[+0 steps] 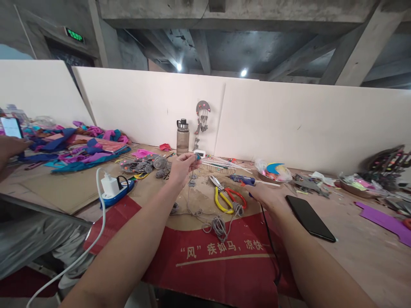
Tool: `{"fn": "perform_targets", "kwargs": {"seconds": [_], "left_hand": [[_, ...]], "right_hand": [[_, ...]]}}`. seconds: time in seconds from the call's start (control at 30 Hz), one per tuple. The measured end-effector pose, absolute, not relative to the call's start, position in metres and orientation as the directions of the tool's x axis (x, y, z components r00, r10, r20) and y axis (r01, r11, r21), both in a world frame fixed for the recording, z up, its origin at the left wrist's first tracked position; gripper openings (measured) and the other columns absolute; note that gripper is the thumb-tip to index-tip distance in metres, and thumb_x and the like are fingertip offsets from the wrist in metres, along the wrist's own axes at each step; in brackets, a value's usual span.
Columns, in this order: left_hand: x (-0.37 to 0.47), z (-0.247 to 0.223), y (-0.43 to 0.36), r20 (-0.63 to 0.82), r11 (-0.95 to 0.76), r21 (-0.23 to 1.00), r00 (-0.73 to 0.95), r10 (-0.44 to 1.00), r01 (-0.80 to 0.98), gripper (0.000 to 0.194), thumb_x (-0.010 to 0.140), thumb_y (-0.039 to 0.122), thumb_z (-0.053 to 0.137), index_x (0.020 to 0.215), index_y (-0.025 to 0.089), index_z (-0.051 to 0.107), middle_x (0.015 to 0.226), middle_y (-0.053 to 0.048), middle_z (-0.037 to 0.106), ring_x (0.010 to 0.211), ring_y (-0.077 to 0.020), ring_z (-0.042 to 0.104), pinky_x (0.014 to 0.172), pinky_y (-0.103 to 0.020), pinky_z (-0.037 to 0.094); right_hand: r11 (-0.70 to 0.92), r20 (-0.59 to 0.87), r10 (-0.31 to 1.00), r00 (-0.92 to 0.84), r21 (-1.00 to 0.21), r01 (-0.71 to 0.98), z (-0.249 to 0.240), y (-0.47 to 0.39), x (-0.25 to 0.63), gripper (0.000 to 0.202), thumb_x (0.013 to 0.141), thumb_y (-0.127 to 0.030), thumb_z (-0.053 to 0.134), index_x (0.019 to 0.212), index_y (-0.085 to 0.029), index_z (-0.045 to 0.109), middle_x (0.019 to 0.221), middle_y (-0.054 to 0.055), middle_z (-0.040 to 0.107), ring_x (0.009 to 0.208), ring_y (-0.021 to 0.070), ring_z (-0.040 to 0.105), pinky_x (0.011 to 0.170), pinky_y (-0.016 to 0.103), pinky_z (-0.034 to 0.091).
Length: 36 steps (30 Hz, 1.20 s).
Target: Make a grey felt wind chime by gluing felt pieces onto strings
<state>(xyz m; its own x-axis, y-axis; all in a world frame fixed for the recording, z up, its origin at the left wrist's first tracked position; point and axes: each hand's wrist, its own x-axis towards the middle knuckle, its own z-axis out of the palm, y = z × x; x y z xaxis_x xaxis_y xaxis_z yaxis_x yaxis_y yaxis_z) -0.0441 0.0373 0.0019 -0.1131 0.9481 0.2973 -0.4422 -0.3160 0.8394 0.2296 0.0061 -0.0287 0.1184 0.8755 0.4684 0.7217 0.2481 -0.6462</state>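
My left hand [184,169] is raised over the middle of the table, its thumb and fingers pinched on a small teal piece [198,157]. A thin grey strand hangs below those fingers. My right hand [265,196] is closed round the handle of a blue glue gun [242,179], whose tip points left and whose black cord [268,239] runs down over the table edge. Between my hands lie pliers [218,184] with one yellow and one red handle. Loose grey yarn [219,228] is bunched in front of them, on red printed cardboard [224,269].
Left are a power strip [117,196], grey yarn balls [160,162] and heaped coloured felt [90,149]. A bottle [183,139] and a hanging moon ornament [203,112] are at the white partition. Right lies a black phone [310,217]. Another person's hand [11,147] holds a phone, far left.
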Motion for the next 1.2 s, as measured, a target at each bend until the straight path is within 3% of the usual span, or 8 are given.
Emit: {"fn": "perform_targets", "kwargs": {"seconds": [0.1, 0.2, 0.33, 0.43, 0.57, 0.73, 0.93, 1.2], "left_hand": [[-0.043, 0.001, 0.038, 0.25, -0.28, 0.854, -0.127, 0.96, -0.438, 0.03, 0.055, 0.031, 0.08, 0.072, 0.014, 0.063, 0.068, 0.0, 0.063, 0.062, -0.0098, 0.06, 0.054, -0.02, 0.044], [-0.04, -0.001, 0.04, 0.248, -0.277, 0.843, -0.125, 0.961, -0.461, 0.03, 0.052, 0.029, 0.082, 0.069, 0.014, 0.062, 0.063, 0.002, 0.06, 0.056, -0.0069, 0.055, 0.054, -0.019, 0.044], [-0.037, -0.004, 0.041, 0.246, -0.255, 0.84, -0.082, 0.966, -0.479, 0.032, 0.051, 0.029, 0.083, 0.068, 0.012, 0.062, 0.062, 0.002, 0.059, 0.055, -0.006, 0.054, 0.058, -0.021, 0.047], [-0.035, -0.007, 0.04, 0.213, -0.215, 0.861, -0.058, 0.975, -0.461, 0.035, 0.05, 0.031, 0.084, 0.07, 0.013, 0.062, 0.063, 0.002, 0.059, 0.055, -0.0069, 0.055, 0.055, -0.021, 0.046], [-0.032, -0.011, 0.04, 0.185, -0.182, 0.896, -0.034, 0.982, -0.404, 0.036, 0.052, 0.035, 0.084, 0.073, 0.014, 0.063, 0.068, 0.0, 0.063, 0.053, -0.0072, 0.055, 0.05, -0.021, 0.044], [-0.027, -0.011, 0.039, 0.213, -0.191, 0.884, 0.004, 0.977, -0.427, 0.033, 0.052, 0.033, 0.083, 0.069, 0.013, 0.063, 0.063, 0.0, 0.061, 0.054, -0.0082, 0.056, 0.054, -0.022, 0.047], [-0.026, -0.008, 0.035, 0.168, -0.16, 0.917, -0.011, 0.986, -0.366, 0.033, 0.053, 0.034, 0.083, 0.07, 0.014, 0.063, 0.066, -0.001, 0.062, 0.054, -0.0087, 0.057, 0.05, -0.021, 0.045], [-0.026, -0.009, 0.036, 0.207, -0.17, 0.895, 0.047, 0.977, -0.412, 0.031, 0.055, 0.033, 0.082, 0.067, 0.013, 0.062, 0.06, -0.002, 0.063, 0.054, -0.0095, 0.058, 0.055, -0.022, 0.047]], "right_hand": [[0.212, 0.42, 0.895, 0.148, -0.695, 0.687, -0.021, 0.004, 0.223, 0.008, 0.071, -0.028, 0.056, 0.069, -0.022, 0.052, 0.051, -0.001, 0.055, 0.043, 0.015, 0.051, 0.043, 0.027, 0.04], [0.295, 0.45, 0.88, 0.151, -0.768, 0.568, -0.012, -0.005, 0.205, 0.016, 0.071, -0.026, 0.056, 0.085, -0.022, 0.05, 0.069, 0.001, 0.063, 0.057, 0.0158, 0.061, 0.053, 0.026, 0.047], [0.41, 0.442, 0.896, 0.043, -0.86, 0.306, 0.003, -0.03, 0.175, 0.019, 0.077, -0.023, 0.048, 0.096, -0.023, 0.046, 0.077, 0.001, 0.062, 0.06, 0.0157, 0.061, 0.06, 0.029, 0.05], [0.459, 0.457, 0.887, -0.067, -0.856, 0.237, 0.011, -0.046, 0.16, 0.019, 0.082, -0.026, 0.046, 0.101, -0.022, 0.048, 0.077, 0.002, 0.062, 0.059, 0.0149, 0.058, 0.062, 0.03, 0.05], [0.505, 0.486, 0.862, -0.147, -0.792, 0.343, 0.008, -0.051, 0.155, 0.019, 0.086, -0.034, 0.047, 0.099, -0.021, 0.052, 0.074, 0.001, 0.062, 0.059, 0.0157, 0.058, 0.06, 0.03, 0.049], [0.504, 0.525, 0.841, -0.129, -0.675, 0.539, -0.006, -0.043, 0.158, 0.023, 0.088, -0.037, 0.048, 0.103, -0.021, 0.054, 0.07, 0.002, 0.065, 0.064, 0.0205, 0.062, 0.063, 0.033, 0.047], [0.51, 0.55, 0.825, -0.125, -0.632, 0.584, -0.01, -0.04, 0.158, 0.025, 0.089, -0.037, 0.048, 0.106, -0.02, 0.055, 0.091, 0.008, 0.069, 0.08, 0.0227, 0.065, 0.068, 0.033, 0.047], [0.506, 0.569, 0.811, -0.136, -0.565, 0.652, -0.008, -0.04, 0.156, 0.024, 0.089, -0.036, 0.047, 0.103, -0.019, 0.055, 0.091, 0.01, 0.069, 0.082, 0.0242, 0.064, 0.072, 0.034, 0.047]]}}
